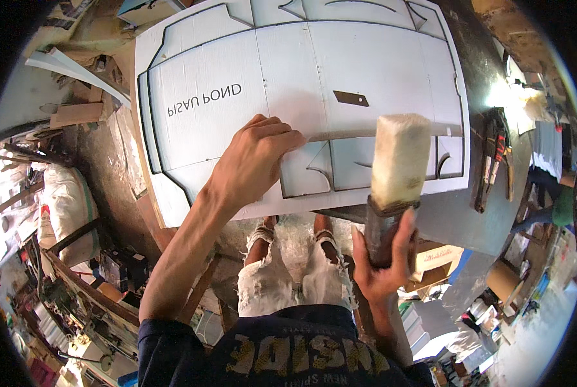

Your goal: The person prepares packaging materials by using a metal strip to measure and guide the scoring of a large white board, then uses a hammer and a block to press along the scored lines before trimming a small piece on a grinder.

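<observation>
A white board (pixel 204 129) lies on the work table, with thin dark metal strips (pixel 391 24) set on edge along its outlines. My left hand (pixel 257 149) is over the board's near part, its fingers curled and pressed together at the left end of a long grey-brown strip (pixel 378 131); whether they grip it is hidden. In my right hand (pixel 386 271) is a mallet-like tool with a pale, worn block (pixel 401 158) and a dark grip (pixel 385 233). It is raised at the board's near edge, fingers wrapped round the grip. A loose dark blade piece (pixel 351 98) rests flat on the board.
Pliers and other hand tools (pixel 491 161) lie on the dark tabletop (pixel 456 209) right of the board. A white sack (pixel 69 209) stands at the left, with cluttered shelves below it. A cardboard box (pixel 438 259) sits under the table at the right.
</observation>
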Demonstrator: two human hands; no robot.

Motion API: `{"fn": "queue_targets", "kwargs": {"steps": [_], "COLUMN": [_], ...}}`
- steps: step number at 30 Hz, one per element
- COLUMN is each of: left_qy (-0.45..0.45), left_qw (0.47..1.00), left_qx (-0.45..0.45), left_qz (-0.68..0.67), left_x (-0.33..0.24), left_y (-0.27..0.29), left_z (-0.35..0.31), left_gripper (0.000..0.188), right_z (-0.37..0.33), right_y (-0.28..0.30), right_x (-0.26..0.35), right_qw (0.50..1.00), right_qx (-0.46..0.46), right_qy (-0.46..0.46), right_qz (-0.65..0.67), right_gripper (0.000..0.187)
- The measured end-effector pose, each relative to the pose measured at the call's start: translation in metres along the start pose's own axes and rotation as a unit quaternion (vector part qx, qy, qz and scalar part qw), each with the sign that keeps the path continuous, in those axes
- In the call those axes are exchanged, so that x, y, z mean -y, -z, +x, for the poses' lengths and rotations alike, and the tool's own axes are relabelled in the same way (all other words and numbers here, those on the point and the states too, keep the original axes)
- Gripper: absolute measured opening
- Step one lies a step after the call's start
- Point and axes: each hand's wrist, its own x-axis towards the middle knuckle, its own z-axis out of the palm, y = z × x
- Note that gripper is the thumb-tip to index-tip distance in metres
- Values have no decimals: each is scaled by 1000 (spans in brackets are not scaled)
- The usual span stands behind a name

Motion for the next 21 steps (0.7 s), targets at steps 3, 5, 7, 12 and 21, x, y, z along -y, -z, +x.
{"fn": "queue_targets", "kwargs": {"steps": [3, 5, 7, 12, 21], "left_qy": [-21, -10, 3, 163, 388], "left_qw": [999, 1000, 999, 979, 831], "left_qx": [-5, -2, -1, -114, -395], "left_qz": [-29, -23, -36, -47, -58], "left_x": [7, 8, 6, -14, 55], "left_y": [-6, -6, 0, 40, 11], "left_z": [-2, -2, -5, -44, -204], "left_gripper": [30, 32, 35, 52, 45], "right_z": [9, 21, 18, 17, 7], "right_y": [-13, 8, -4, -6, -26], "right_x": [1, 27, 21, 21, 21], "right_qw": [985, 960, 999, 977, 987], "right_qx": [159, 191, 40, 173, 143], "right_qy": [-61, -197, 16, -126, -73], "right_qz": [-32, 61, 17, -12, -33], "right_gripper": [69, 67, 67, 66, 73]}}
